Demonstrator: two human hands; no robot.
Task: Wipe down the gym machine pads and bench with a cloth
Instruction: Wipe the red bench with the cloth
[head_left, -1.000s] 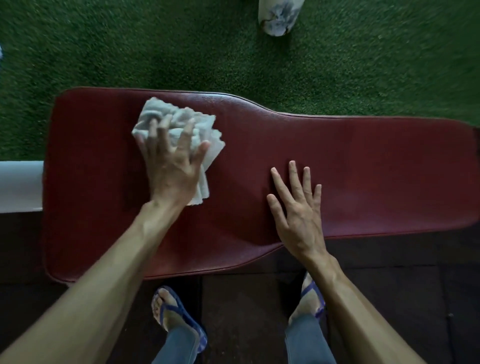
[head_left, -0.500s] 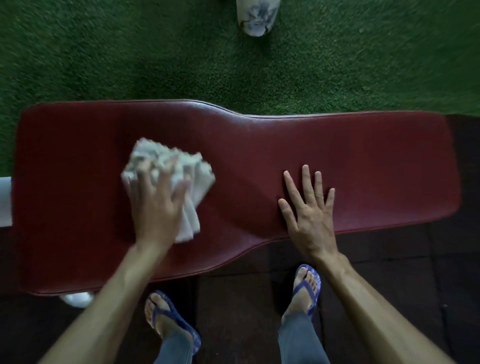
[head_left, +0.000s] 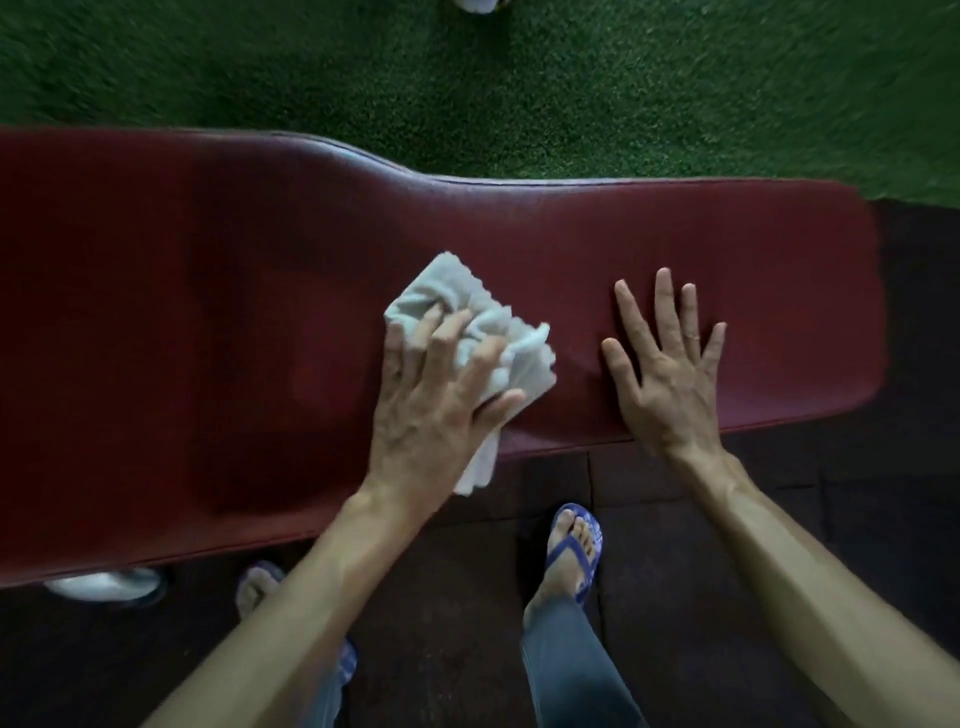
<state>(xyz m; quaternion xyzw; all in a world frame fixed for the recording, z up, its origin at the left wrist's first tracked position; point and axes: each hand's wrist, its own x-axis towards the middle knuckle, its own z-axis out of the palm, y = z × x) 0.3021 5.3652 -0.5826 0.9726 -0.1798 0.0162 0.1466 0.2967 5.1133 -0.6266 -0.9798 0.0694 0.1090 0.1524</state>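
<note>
A long dark red padded bench (head_left: 208, 312) runs left to right across the view, wider on the left and narrower on the right. My left hand (head_left: 431, 410) presses a crumpled white cloth (head_left: 467, 317) onto the pad near the bench's middle, fingers curled over it; a corner of the cloth hangs over the near edge. My right hand (head_left: 665, 374) lies flat on the narrow right part, fingers spread, holding nothing.
Green artificial turf (head_left: 571, 88) lies beyond the bench. Dark floor tiles (head_left: 831, 519) are on my side, where my feet in blue flip-flops (head_left: 574, 545) stand. A white object (head_left: 104, 584) sits under the bench's left near edge, and another white object (head_left: 475, 4) at the top.
My left hand has slid the cloth rightward along the pad from the wide left part to the middle, close to my right hand. The right hand stays planted.
</note>
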